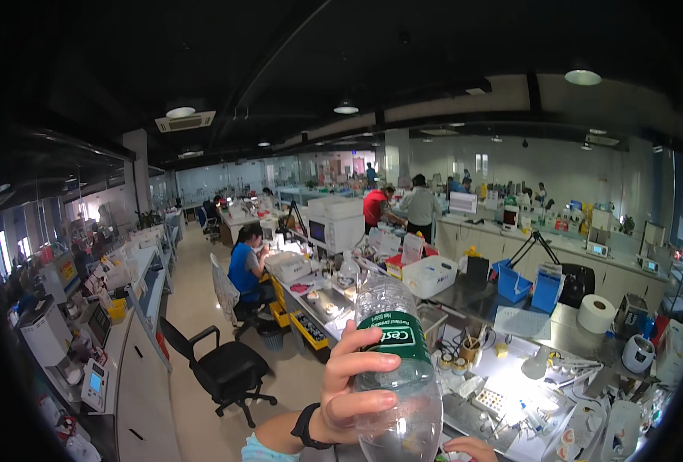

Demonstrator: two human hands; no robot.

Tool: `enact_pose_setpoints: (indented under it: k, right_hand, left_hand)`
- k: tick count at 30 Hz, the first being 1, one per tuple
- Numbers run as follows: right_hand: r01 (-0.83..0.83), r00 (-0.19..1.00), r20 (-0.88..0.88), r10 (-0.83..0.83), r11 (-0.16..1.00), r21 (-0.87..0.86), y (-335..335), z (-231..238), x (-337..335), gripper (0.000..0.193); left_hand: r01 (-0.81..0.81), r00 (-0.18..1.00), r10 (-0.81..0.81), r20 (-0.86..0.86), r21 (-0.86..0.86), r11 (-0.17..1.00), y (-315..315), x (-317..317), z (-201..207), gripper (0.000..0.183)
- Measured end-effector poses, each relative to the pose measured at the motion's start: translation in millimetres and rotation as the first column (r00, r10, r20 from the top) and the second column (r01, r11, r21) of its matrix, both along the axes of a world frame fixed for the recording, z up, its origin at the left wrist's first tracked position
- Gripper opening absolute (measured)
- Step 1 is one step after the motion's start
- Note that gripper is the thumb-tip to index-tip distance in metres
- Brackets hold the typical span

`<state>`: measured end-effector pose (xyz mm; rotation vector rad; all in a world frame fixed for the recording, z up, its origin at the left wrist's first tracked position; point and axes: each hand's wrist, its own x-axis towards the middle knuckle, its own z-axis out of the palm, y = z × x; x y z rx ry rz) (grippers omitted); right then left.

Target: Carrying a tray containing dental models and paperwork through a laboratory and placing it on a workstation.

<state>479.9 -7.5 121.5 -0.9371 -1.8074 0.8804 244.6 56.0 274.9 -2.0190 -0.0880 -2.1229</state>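
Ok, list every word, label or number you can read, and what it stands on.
Green label on the clear bottle in the left hand: white lettering and a number, legible, but not copied out here.
Monitor: too small to read.
Yellow sign at far left: too blurred.
Pale sheet: too faint.

Chair (229, 369) left of bottle (418, 371), paper roll (599, 316) right

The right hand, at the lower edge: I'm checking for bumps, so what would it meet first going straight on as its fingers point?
Most likely the clear plastic bottle held by the left hand, just left of the right hand, though depth is unclear.
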Motion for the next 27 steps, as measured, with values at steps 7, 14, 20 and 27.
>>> enact_pose_setpoints:
  k: [7,14,20,27]
  right_hand:
    - [-0.008,1.0,-0.025,0.007,0.998,-0.058,-4,-4,-5,0.032]
    - [-0.187,0.981,-0.018,0.191,0.972,0.142,8,-7,-3,0.018]
    - [-0.126,0.989,0.094,0.115,0.984,0.128,-5,29,-14,0.019]
    - [-0.137,0.988,0.083,0.129,0.986,0.092,2,10,-16,0.02]
  left_hand:
    - [-0.038,0.999,0.034,0.03,0.143,0.989,1,1,32,0.044]
    - [-0.189,0.981,0.194,-0.007,0.206,0.96,-4,3,51,0.071]
    - [-0.269,0.962,0.274,0.016,0.255,0.929,-4,-10,57,0.07]
    - [-0.27,0.955,0.285,-0.078,0.157,0.95,-12,-24,30,0.059]
